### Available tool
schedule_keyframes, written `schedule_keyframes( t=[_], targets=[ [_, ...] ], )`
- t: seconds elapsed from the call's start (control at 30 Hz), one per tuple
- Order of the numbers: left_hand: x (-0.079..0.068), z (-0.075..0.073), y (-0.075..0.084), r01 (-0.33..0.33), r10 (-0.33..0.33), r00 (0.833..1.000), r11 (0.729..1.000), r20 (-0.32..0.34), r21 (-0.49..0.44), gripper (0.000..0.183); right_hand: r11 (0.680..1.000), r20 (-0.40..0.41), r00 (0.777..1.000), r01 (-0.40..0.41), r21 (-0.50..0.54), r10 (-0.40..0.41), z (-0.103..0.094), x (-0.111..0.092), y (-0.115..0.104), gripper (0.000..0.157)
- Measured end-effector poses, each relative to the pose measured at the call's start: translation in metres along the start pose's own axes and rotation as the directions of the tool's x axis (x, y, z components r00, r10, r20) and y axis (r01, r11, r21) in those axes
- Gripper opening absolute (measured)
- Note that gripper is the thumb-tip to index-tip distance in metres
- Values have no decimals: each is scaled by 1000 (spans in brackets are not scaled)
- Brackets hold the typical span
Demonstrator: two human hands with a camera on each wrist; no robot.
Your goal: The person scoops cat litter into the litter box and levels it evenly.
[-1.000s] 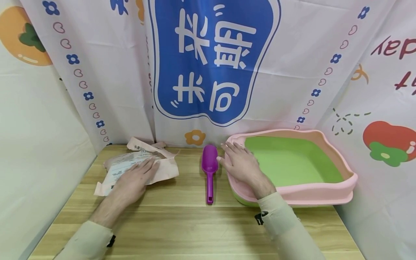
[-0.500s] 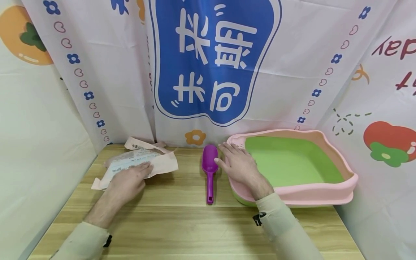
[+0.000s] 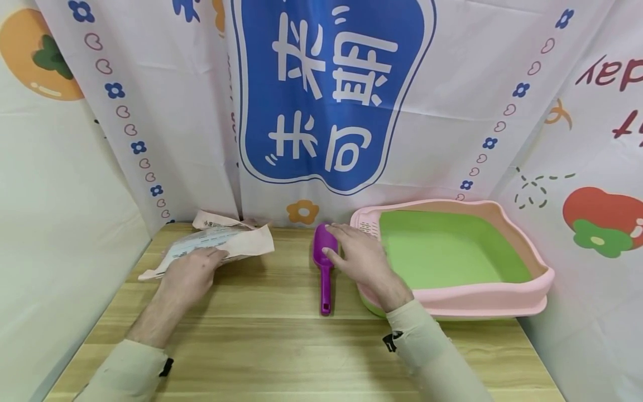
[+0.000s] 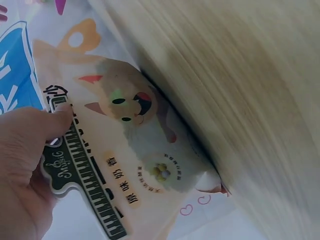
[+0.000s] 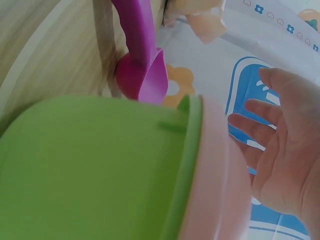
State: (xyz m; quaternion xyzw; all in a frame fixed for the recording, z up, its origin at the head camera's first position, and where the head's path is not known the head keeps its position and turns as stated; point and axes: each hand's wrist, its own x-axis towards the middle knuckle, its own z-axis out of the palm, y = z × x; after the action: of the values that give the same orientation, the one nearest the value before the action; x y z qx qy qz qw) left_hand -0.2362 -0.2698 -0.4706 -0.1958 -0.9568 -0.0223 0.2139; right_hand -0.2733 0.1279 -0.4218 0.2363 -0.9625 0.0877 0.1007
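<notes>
At the left of the table, my left hand (image 3: 188, 273) grips the near edge of a pale pink printed bag (image 3: 201, 241). In the left wrist view the thumb lies over the handle of a dark clip (image 4: 85, 165) with piano keys and "Music" on it, and fingers curl behind. This clip spans the bag's edge, beside a cartoon cat. My right hand (image 3: 361, 259), fingers extended and spread, hovers over the left rim of a green litter tray (image 3: 447, 245) with a pink rim (image 3: 482, 301). Its fingertips overlap the bowl of a purple scoop (image 3: 325, 285) in the head view.
The scoop lies on the wooden table (image 3: 281, 357) between bag and tray, its handle toward me. A printed white curtain (image 3: 191, 123) hangs along the table's back edge, and more white cloth (image 3: 593, 312) stands at the right side.
My left hand has gone from lying flat on the bag to gripping its near edge, which has lifted. My right hand has drifted left from the tray rim toward the scoop.
</notes>
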Motion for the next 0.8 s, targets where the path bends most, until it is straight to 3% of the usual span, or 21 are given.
schedule_keyframes(
  t=[0.23, 0.43, 0.8],
  targets=[
    [7, 5, -3, -50, 50, 992, 999, -115, 0, 40, 1000, -28, 1000, 15, 22, -15, 6, 4, -11, 60],
    [12, 3, 0, -81, 79, 986, 997, -145, -10, 45, 998, -74, 996, 50, 30, -48, 9, 7, -21, 56],
    [22, 6, 14, -191, 176, 957, 981, -231, -44, 44, 990, -122, 985, 130, 58, -122, 21, 9, -44, 53]
  ],
)
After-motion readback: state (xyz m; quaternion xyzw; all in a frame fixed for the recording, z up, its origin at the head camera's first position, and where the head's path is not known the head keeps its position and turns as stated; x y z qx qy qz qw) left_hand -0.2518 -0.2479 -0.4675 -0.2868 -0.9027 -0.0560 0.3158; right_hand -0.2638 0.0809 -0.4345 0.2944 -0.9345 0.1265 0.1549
